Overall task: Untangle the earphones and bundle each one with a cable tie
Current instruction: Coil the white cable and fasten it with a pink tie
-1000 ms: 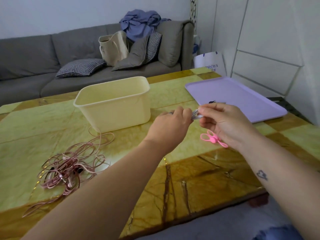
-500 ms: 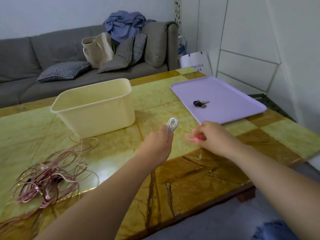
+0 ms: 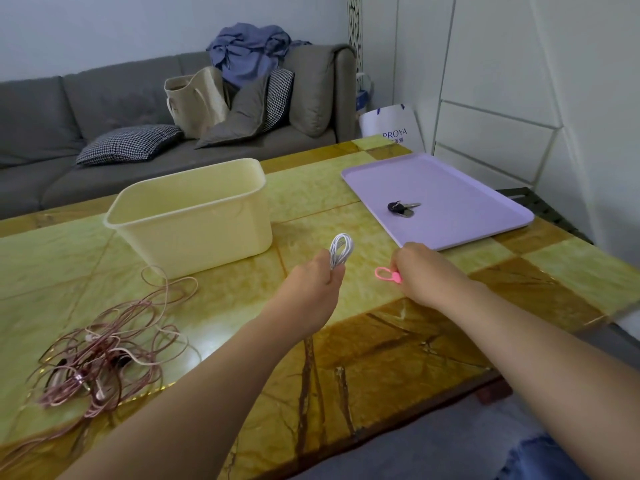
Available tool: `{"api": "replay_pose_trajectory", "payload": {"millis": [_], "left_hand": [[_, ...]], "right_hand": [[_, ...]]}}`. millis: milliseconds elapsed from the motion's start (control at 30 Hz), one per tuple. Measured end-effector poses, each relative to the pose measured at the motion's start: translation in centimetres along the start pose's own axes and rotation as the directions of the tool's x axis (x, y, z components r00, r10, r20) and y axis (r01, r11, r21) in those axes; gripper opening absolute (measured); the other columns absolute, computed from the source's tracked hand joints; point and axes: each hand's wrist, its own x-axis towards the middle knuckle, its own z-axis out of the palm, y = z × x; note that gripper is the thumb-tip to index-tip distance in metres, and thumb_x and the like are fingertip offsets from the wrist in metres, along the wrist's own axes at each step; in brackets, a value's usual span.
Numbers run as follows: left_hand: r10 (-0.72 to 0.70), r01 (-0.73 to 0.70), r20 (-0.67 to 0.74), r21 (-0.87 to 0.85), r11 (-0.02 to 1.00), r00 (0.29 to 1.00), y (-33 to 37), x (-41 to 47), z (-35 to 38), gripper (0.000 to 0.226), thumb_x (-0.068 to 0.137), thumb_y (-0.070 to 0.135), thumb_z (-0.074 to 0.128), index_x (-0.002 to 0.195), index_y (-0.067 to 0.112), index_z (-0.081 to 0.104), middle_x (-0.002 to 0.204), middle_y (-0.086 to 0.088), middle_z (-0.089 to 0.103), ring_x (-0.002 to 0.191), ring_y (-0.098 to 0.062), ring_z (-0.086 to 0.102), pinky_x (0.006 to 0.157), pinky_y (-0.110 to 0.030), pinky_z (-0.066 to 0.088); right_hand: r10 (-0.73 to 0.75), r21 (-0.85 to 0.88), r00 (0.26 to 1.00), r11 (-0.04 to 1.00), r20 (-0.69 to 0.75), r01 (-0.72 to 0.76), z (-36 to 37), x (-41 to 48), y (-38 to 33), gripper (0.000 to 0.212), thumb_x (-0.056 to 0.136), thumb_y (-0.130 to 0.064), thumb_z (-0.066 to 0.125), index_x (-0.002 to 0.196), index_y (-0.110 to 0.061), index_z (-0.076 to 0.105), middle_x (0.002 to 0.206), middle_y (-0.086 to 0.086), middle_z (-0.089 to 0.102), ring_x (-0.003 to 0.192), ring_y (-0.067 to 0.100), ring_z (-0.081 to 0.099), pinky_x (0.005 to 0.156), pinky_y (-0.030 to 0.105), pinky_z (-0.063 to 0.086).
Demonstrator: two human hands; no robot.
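**White coil in one hand, pink tie in the other**

At the far left of the green and amber marble tabletop (image 3: 52, 258) lies a loose tangle of pink earphones (image 3: 97, 362). Its cords loop out toward a cream plastic bin (image 3: 201, 233), which stands just behind the heap and to its right. One strand curls up close to the bin's front wall.

Right of the bin, the left hand (image 3: 311, 285) is raised over the tabletop with its fingers curled tight around a coiled white earphone cable (image 3: 341, 249). The looped end of the coil sticks up above the fist.

Just beside it, a pink cable tie (image 3: 388, 275) points toward the left hand with its loop end leading. The right hand (image 3: 426, 275) pinches the tie's other end between fingertips and thumb. The two hands are near each other but apart, and the tie does not touch the coil.

Behind the right hand rests a lilac tray (image 3: 478, 188) with a small bunch of keys (image 3: 401, 206) on it. A grey sofa (image 3: 52, 109) with cushions and a tote bag (image 3: 197, 102) stands beyond the tabletop.
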Motion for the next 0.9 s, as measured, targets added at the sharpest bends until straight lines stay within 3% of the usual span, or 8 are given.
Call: {"api": "replay_pose_trajectory", "payload": {"millis": [200,333,433,567,667,733,800,900], "left_hand": [[-0.001,0.000,-0.009,-0.013,1.000,1.000,0.2,0.0,-0.1,0.027,0.101,0.032,0.031,0.093,0.009,0.044,0.090,-0.014,0.061,0.084,-0.034,0.062,0.072,-0.046,0.049],[0.006,-0.007,-0.012,-0.018,1.000,1.000,0.5,0.1,0.1,0.028,0.101,0.033,0.032,0.091,0.010,0.044,0.090,-0.014,0.062,0.085,-0.035,0.062,0.073,-0.047,0.049],[0.013,-0.013,-0.019,-0.013,1.000,1.000,0.7,0.1,0.1,0.026,0.100,0.033,0.032,0.089,0.013,0.044,0.089,-0.013,0.062,0.083,-0.034,0.063,0.072,-0.047,0.049],[0.004,-0.005,-0.026,-0.050,0.999,1.000,0.3,0.0,-0.2,0.026,0.101,0.031,0.033,0.087,0.013,0.044,0.084,-0.011,0.060,0.080,-0.032,0.062,0.073,-0.043,0.048],[-0.066,0.063,-0.005,-0.223,0.973,0.998,-0.5,-0.3,-0.2,0.026,0.101,0.029,0.035,0.087,0.011,0.047,0.075,-0.002,0.052,0.069,-0.019,0.057,0.076,-0.041,0.050],[-0.131,0.126,0.011,-0.354,0.927,0.991,-1.1,-0.6,0.0,0.026,0.101,0.028,0.036,0.089,0.011,0.050,0.075,-0.001,0.051,0.069,-0.015,0.056,0.075,-0.036,0.051],[-0.177,0.170,0.027,-0.450,0.877,0.984,-1.6,-0.8,0.3,0.025,0.101,0.027,0.036,0.088,0.013,0.051,0.077,-0.001,0.053,0.070,-0.013,0.058,0.076,-0.034,0.052],[-0.212,0.199,0.047,-0.585,0.786,0.976,-1.8,-1.3,0.4,0.025,0.101,0.026,0.037,0.087,0.014,0.054,0.081,0.001,0.059,0.075,-0.010,0.063,0.073,-0.028,0.052]], "right_hand": [[-0.025,0.027,1.000,0.999,-0.015,0.026,0.4,0.0,0.7,0.014,0.094,-0.012,0.053,0.102,-0.006,0.063,0.101,0.010,0.054,0.083,0.027,0.059,0.068,0.034,0.044],[-0.009,0.052,1.000,0.999,0.021,0.008,0.1,-0.3,0.2,0.034,0.098,-0.030,0.045,0.097,-0.001,0.063,0.100,0.012,0.055,0.087,0.030,0.059,0.067,0.032,0.039],[-0.039,0.038,0.999,0.999,-0.024,0.039,0.2,-0.7,0.1,0.032,0.099,-0.030,0.042,0.104,-0.005,0.061,0.105,0.011,0.055,0.092,0.031,0.058,0.074,0.035,0.042],[-0.062,0.119,0.995,0.990,-0.080,0.071,0.3,-1.2,0.5,0.026,0.096,-0.032,0.048,0.102,-0.013,0.064,0.097,0.002,0.054,0.089,0.024,0.058,0.069,0.030,0.041],[-0.052,0.237,0.987,0.967,-0.155,0.088,-0.1,-1.5,0.6,0.021,0.090,-0.037,0.058,0.091,-0.019,0.069,0.085,-0.007,0.057,0.079,0.011,0.058,0.063,0.026,0.041],[-0.007,0.408,0.974,0.907,-0.226,0.101,-0.9,-1.8,-0.2,0.018,0.085,-0.035,0.065,0.082,-0.019,0.071,0.075,-0.012,0.061,0.066,-0.001,0.055,0.059,0.018,0.039],[0.023,0.617,0.973,0.777,-0.231,0.128,-2.0,-2.4,-1.5,0.014,0.083,-0.031,0.070,0.079,-0.018,0.072,0.072,-0.010,0.066,0.060,-0.006,0.055,0.058,0.008,0.038],[-0.036,0.829,0.993,0.547,-0.114,0.115,-3.0,-3.4,-4.0,0.010,0.082,-0.029,0.071,0.083,-0.019,0.071,0.076,-0.007,0.072,0.064,0.002,0.066,0.072,0.018,0.049]]}}
